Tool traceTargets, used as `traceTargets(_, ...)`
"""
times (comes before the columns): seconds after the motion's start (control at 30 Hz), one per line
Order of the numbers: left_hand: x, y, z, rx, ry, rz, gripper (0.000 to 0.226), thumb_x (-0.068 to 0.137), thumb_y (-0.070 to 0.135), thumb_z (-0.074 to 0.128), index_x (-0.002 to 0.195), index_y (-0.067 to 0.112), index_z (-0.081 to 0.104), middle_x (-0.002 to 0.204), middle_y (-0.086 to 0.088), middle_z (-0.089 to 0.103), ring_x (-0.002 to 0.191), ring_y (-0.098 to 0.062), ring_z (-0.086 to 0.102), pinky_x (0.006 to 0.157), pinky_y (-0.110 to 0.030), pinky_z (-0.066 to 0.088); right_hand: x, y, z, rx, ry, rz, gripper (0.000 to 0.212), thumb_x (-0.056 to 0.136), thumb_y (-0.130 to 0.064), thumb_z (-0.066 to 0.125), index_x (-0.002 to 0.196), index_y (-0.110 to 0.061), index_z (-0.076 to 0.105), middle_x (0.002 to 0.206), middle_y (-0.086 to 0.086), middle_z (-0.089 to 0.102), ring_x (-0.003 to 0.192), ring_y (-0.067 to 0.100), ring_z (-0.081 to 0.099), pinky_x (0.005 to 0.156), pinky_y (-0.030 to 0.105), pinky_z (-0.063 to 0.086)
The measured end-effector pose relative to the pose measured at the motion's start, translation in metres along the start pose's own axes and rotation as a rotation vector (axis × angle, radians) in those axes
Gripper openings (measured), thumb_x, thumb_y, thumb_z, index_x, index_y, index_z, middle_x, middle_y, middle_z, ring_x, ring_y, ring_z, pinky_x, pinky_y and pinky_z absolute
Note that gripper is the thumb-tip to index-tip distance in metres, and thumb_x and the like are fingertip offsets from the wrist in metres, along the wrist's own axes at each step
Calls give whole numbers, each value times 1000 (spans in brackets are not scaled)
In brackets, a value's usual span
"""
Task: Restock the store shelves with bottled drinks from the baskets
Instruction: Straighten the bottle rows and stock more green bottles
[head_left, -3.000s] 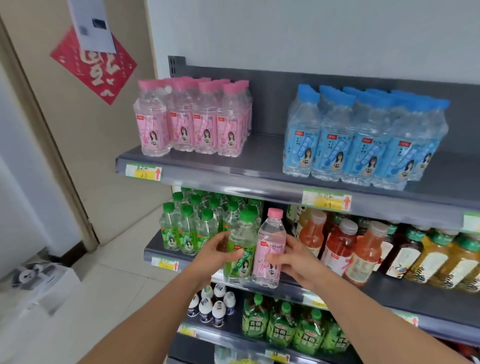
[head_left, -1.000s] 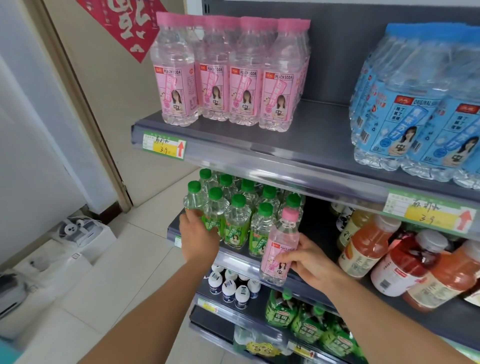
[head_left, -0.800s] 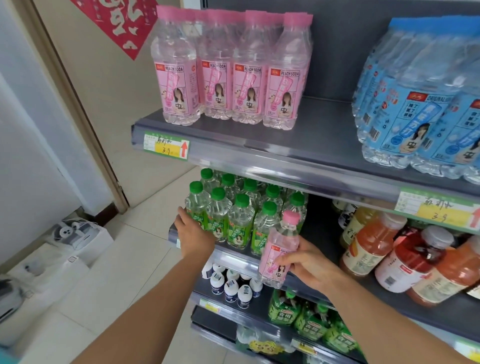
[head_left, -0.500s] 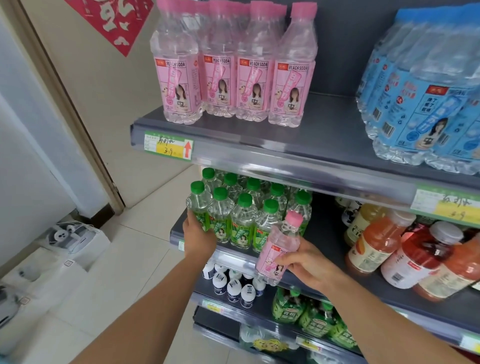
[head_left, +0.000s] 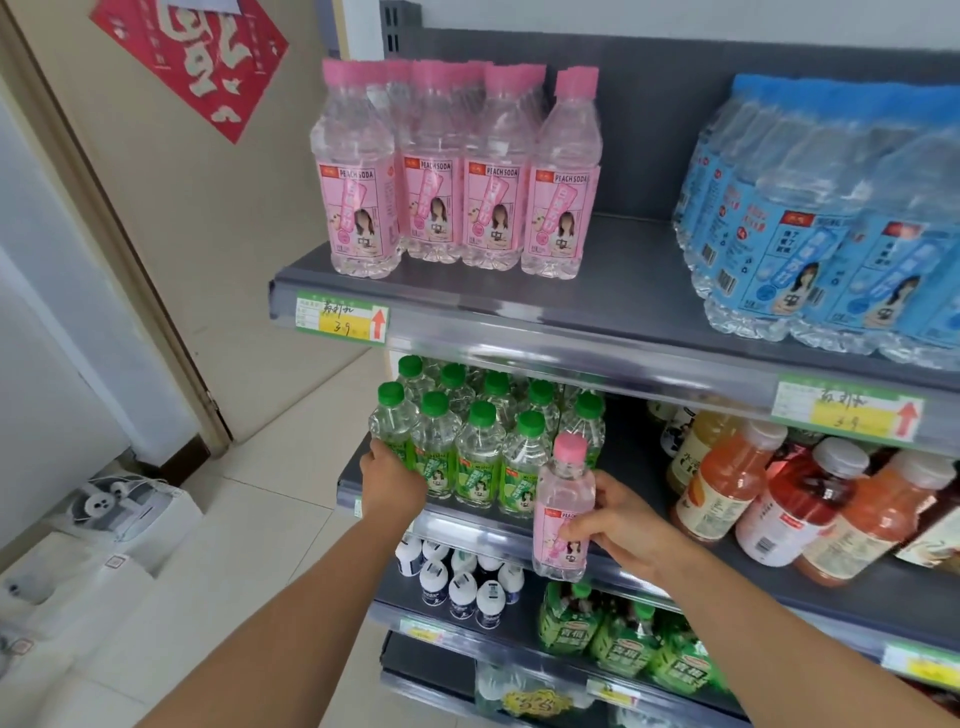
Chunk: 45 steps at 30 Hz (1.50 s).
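1. At 9 o'clock, white boxes (head_left: 119, 519) sit on the floor, well apart from the shelving and out of the way.
2. The left hand (head_left: 392, 483), which carried a green bottle three seconds ago, now curls round the end green bottle (head_left: 389, 421) at the left of the front row. Its fingers are mostly hidden.
3. That bottle has joined the green bottles (head_left: 480, 457) on the middle shelf (head_left: 831, 587), so I judge the green restock done but for squaring up.
4. The right hand (head_left: 621, 525) still wraps the pink bottle (head_left: 563, 512) at 6 o'clock, in front of the middle shelf's lip. The bottle is straighter than half a second ago and not yet placed.
5. Its matching peach soda row (head_left: 452, 208) stands at 12 o'clock on the top shelf (head_left: 623, 291), with bare shelf to the right, which is likely where the pink one belongs.
6. The top shelf's front rail (head_left: 597, 358) overhangs the path upward. The blue pack (head_left: 831, 234) at 2 o'clock and the juice bottles (head_left: 800, 509) at 4 o'clock bound the right side.
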<state>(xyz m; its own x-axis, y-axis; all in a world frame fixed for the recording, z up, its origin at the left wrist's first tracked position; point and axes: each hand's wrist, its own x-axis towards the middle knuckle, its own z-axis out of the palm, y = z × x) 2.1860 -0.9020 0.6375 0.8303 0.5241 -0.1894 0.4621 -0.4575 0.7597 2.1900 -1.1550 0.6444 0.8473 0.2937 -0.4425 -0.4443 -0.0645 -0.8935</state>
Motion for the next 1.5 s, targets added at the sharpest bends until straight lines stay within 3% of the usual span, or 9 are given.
traceTargets(0.2, -26, 20, -27, 120, -93, 95, 32, 85, 7, 57, 115, -2, 51, 97, -14, 60, 78, -23, 53, 62, -29, 43, -37, -24, 7, -136, -36, -47, 68, 61, 22, 72, 115, -15, 56, 116, 17, 65, 108, 30, 63, 101, 50, 46)
traceTargets(0.43, -68, 51, -71, 123, -107, 245, 38, 87, 19, 63, 123, 7, 63, 124, -13, 63, 112, -27, 59, 90, -26, 45, -85, -69, 34, -272, -139, -173, 66, 56, 13, 79, 114, -11, 60, 113, 12, 68, 107, 29, 64, 99, 48, 48)
traceTargets(0.63, -101, 75, -113, 10, -30, 331, 31, 87, 16, 67, 117, 10, 66, 118, -6, 67, 95, -17, 63, 86, -26, 49, -122, -119, 68, -315, -216, -322, 60, 62, 13, 78, 113, -13, 62, 109, 7, 71, 104, 26, 66, 94, 44, 52)
traceTargets(0.77, -109, 94, -147, -16, 58, 379, 31, 87, 17, 67, 117, 11, 65, 114, -3, 67, 102, -18, 62, 90, -27, 47, -135, -155, 90, -308, -255, -435, 64, 61, 9, 81, 118, -12, 61, 112, 10, 70, 105, 27, 66, 93, 43, 52)
traceTargets(1.0, -97, 128, -197, 51, 173, 458, 30, 87, 18, 64, 117, 13, 64, 114, -2, 67, 104, -17, 62, 87, -25, 46, -128, -216, 123, -249, -156, -607, 52, 66, 7, 79, 111, -14, 66, 105, 5, 73, 99, 21, 69, 82, 32, 55)
traceTargets(1.13, -78, 141, -213, 51, 195, 461, 30, 85, 18, 64, 114, 15, 67, 110, 1, 69, 99, -15, 63, 83, -25, 48, -108, -240, 140, -207, -40, -673, 51, 64, 6, 80, 109, -16, 66, 102, 2, 74, 100, 20, 67, 88, 37, 53)
traceTargets(1.27, -58, 150, -220, 67, 196, 478, 28, 84, 23, 67, 112, 17, 67, 109, 1, 69, 95, -14, 64, 84, -27, 50, -90, -256, 150, -163, 58, -690, 48, 66, 7, 80, 103, -18, 62, 99, -2, 70, 91, 12, 65, 70, 24, 48)
traceTargets(1.43, -34, 156, -224, 86, 202, 499, 32, 86, 24, 67, 117, 16, 65, 108, 1, 67, 97, -15, 62, 86, -27, 50, -60, -266, 154, -137, 171, -662, 64, 63, 4, 83, 117, -13, 52, 112, 2, 62, 103, 19, 60, 90, 36, 48)
traceTargets(1.5, -23, 158, -224, 89, 201, 496, 34, 86, 24, 67, 119, 15, 63, 111, 1, 66, 99, -15, 61, 85, -25, 48, -50, -267, 155, -116, 196, -644, 62, 64, 5, 83, 113, -13, 51, 111, 4, 61, 101, 20, 60, 89, 35, 49)
